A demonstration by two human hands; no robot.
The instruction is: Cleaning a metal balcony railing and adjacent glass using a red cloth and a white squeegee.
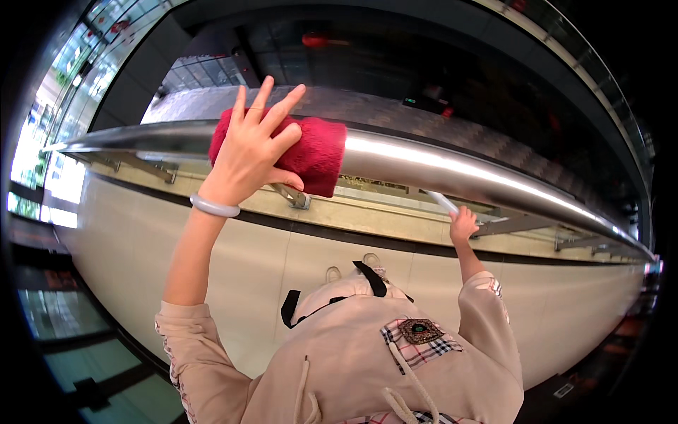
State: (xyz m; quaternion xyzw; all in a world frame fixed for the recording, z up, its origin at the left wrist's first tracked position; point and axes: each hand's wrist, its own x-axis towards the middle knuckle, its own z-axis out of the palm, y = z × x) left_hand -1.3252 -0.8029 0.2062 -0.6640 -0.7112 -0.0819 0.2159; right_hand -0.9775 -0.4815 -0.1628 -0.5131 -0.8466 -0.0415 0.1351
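My left hand (253, 142) lies flat with its fingers spread on a red plush cloth (319, 155). The cloth drapes over the top of a thick, shiny metal handrail (434, 164). A pale bangle (214, 205) circles the left wrist. Lower down, on the near side of the rail, my right hand (464, 224) grips a white rod (440, 201). The rod's far end passes out of sight beneath the rail, so I cannot tell what it belongs to.
Metal brackets (296, 199) support the rail above a pale ledge (349, 218). Below my body is a light tiled floor (254, 265) with a dark border strip (386, 243). Beyond the rail, a paved lower level (365, 106) lies far down.
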